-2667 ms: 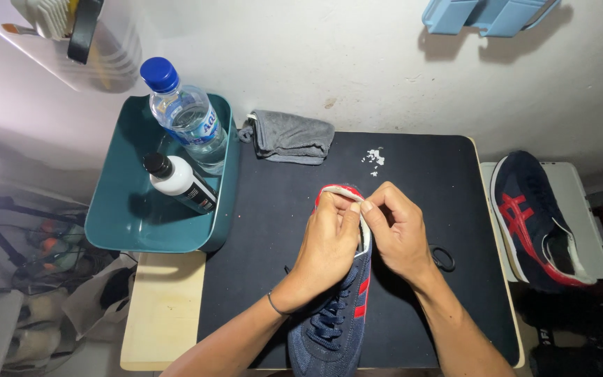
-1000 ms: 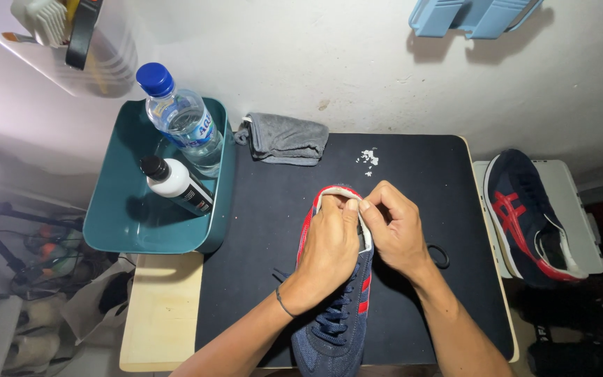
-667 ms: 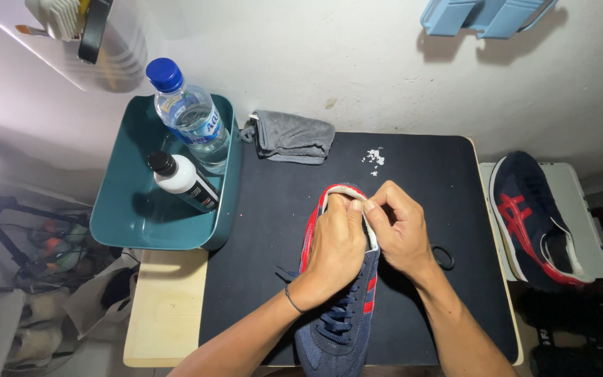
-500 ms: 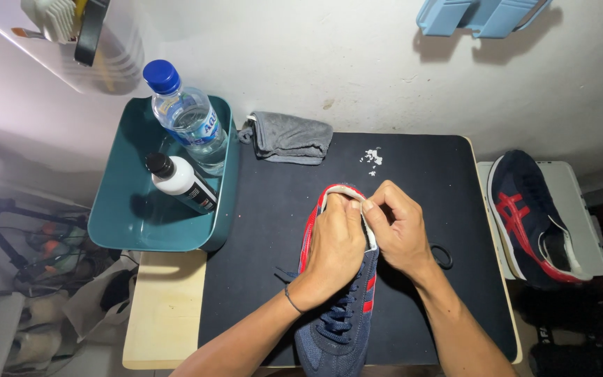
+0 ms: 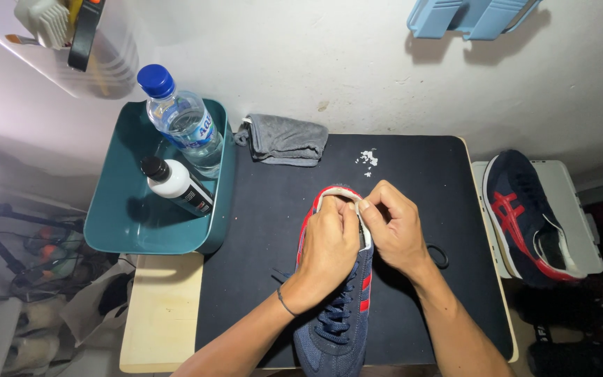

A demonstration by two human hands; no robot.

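the blue shoe (image 5: 336,321) with red stripes lies on the black desk (image 5: 259,230), heel end pointing away from the person. the left hand (image 5: 329,251) is clenched over the heel opening, fingers pinching its rim. the right hand (image 5: 396,227) grips the same rim from the right side (thumb and forefinger closed on the edge). a grey cloth (image 5: 284,139) lies at the back of the desk. a teal tray (image 5: 123,223) to the left holds a water bottle (image 5: 179,119) and a small white bottle (image 5: 176,185). a second shoe (image 5: 525,216) rests on a white box (image 5: 574,209) to the right.
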